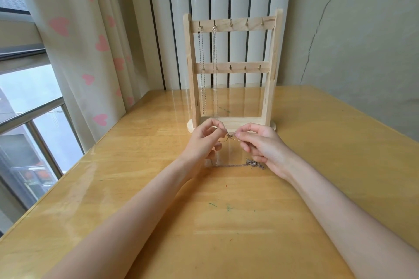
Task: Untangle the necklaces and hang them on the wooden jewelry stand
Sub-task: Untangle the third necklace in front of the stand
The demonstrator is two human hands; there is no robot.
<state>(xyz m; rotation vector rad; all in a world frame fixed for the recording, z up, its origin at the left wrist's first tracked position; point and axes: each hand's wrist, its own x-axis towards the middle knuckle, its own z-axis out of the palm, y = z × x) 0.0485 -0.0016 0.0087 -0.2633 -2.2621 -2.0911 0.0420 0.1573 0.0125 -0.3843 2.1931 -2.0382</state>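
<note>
Two chains (208,68) are already hanging off the two leftmost top hooks of the wooden stand (232,70), standing at the back of the table (136,165), approx. centre.

Left hand (201,140) is pinching one end of the third necklace (231,137) btwn thumb and forefinger, other fingers loosely curled. Right hand (260,142) is pinching the same bit from the other side, fingertips almost meeting the left's, just in front of the stand's base. Looks like the clasp, but too small to be sure.

The rest of the chain is trailing down to the table and bunching into a small knot (255,163) under the right hand.

Handling, my guess: v. light, limp, thin, slippery, snags easily, so it's wanting fingertip pinches near the clasp w/ gentle teasing at the knot, no hard pulling.

No brands, labels or writing readable.
</note>
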